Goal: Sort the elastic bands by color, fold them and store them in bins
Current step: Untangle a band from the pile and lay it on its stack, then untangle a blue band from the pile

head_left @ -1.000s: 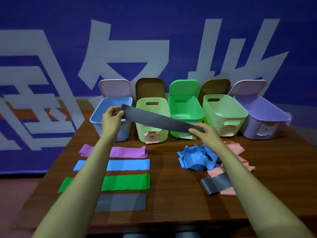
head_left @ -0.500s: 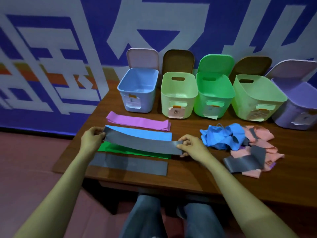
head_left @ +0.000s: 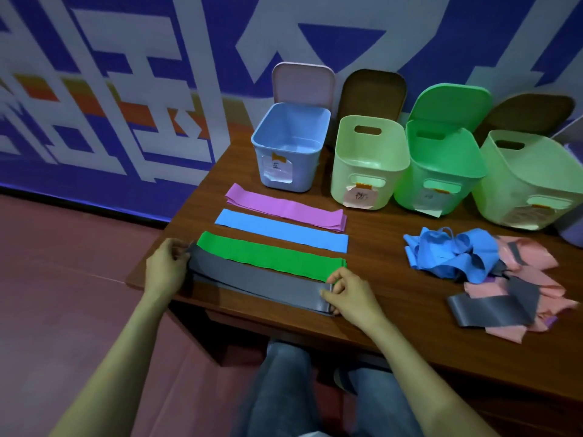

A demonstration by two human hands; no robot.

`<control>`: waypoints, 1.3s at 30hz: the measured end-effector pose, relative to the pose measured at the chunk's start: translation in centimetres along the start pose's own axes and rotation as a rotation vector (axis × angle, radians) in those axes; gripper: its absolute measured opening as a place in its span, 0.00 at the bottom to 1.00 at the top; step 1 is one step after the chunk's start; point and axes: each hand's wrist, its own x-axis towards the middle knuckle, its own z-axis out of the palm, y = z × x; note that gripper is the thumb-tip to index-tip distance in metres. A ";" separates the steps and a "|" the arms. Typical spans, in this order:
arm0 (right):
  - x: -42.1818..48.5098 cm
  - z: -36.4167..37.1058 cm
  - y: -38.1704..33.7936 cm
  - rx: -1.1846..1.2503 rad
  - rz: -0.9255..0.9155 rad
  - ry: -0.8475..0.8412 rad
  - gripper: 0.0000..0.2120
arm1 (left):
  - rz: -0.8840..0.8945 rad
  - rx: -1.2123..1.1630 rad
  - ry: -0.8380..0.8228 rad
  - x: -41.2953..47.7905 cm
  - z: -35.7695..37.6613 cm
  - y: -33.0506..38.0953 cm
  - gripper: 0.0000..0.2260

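Laying a grey elastic band (head_left: 258, 277) flat along the near edge of the counter (head_left: 403, 291), a person pinches one end in each hand. The left hand (head_left: 167, 269) grips the nine o'clock end and the right hand (head_left: 350, 294) the three o'clock end, with the strip stretched between them over what appears to be another grey band. Just beyond it, at twelve o'clock, a green band (head_left: 271, 257), a blue band (head_left: 284, 231) and a purple band (head_left: 284, 209) lie in parallel rows. Sorting appears to be the step in hand. Next, both hands would need to let go and reach toward the tangled pile (head_left: 457, 257) at three o'clock. Folding and storing in the bins (head_left: 367, 171), at twelve to two o'clock, are not yet done.
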 end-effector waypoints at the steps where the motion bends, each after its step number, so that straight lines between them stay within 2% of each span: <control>1: 0.0 0.1 0.0 -0.021 -0.002 0.012 0.12 | -0.005 0.000 -0.004 0.0 0.1 -0.2 0.09; 5: 0.0 0.4 -0.2 -0.109 -0.020 0.024 0.13 | -0.009 0.020 -0.010 -0.1 0.4 -0.3 0.08; 10: -0.3 0.6 -0.5 -0.108 -0.009 0.037 0.09 | -0.033 0.036 -0.031 -0.4 0.8 -0.9 0.08; 19: -0.7 0.9 -1.0 -0.139 -0.018 0.036 0.10 | -0.053 0.022 -0.012 -0.8 1.1 -1.1 0.09; 22: -1.2 1.2 -1.3 -0.249 -0.048 0.046 0.08 | -0.001 0.086 0.020 -0.8 1.2 -1.6 0.09; 26: -1.9 1.2 -1.5 -0.441 -0.085 0.133 0.05 | 0.184 0.360 0.111 -1.6 1.9 -2.0 0.04; 28: -2.1 1.2 -1.3 -0.464 -0.125 0.145 0.06 | 0.250 0.480 0.129 -2.2 2.3 -1.6 0.05; 32: -2.0 0.9 -0.7 -0.459 -0.207 0.141 0.08 | 0.241 0.645 0.151 -3.1 2.8 -0.5 0.08; 34: -2.0 0.5 -0.4 -0.435 -0.241 0.136 0.10 | 0.269 0.638 0.140 -4.1 3.4 0.9 0.04; 36: -1.8 -0.5 -0.3 -0.410 -0.293 0.190 0.10 | 0.352 0.568 0.093 -5.7 4.6 3.3 0.09; 39: -1.5 -3.0 0.0 -0.381 -0.372 0.382 0.09 | 0.522 0.404 0.019 -7.9 6.9 8.3 0.12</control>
